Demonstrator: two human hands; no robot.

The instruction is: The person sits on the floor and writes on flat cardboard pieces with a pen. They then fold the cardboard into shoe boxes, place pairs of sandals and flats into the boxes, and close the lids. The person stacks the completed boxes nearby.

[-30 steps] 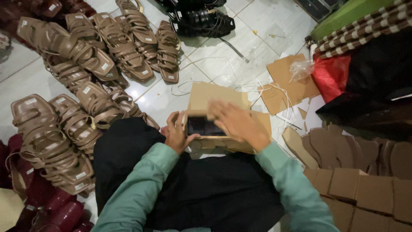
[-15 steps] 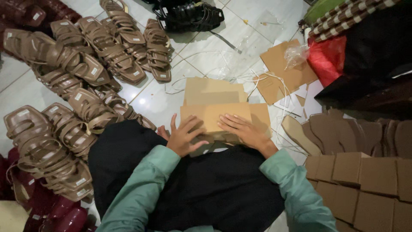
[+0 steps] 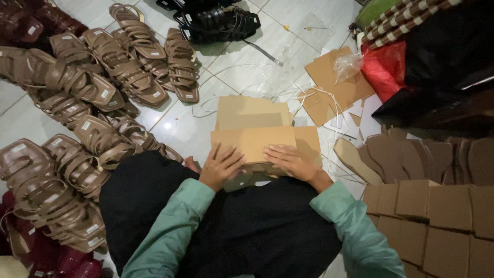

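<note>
Comparing with half a second back, I see little change: both hands stay flat on the cardboard shoe box, whose dark opening of a second ago is now covered by the lid. From the left, brown strappy sandals crowd the tiled floor. My left hand lies with fingers spread on the lid's near edge; my right hand lies beside it, fingers together. The box sits before my lap, long axis left-right. Stacked flat cartons lie rightmost.
</note>
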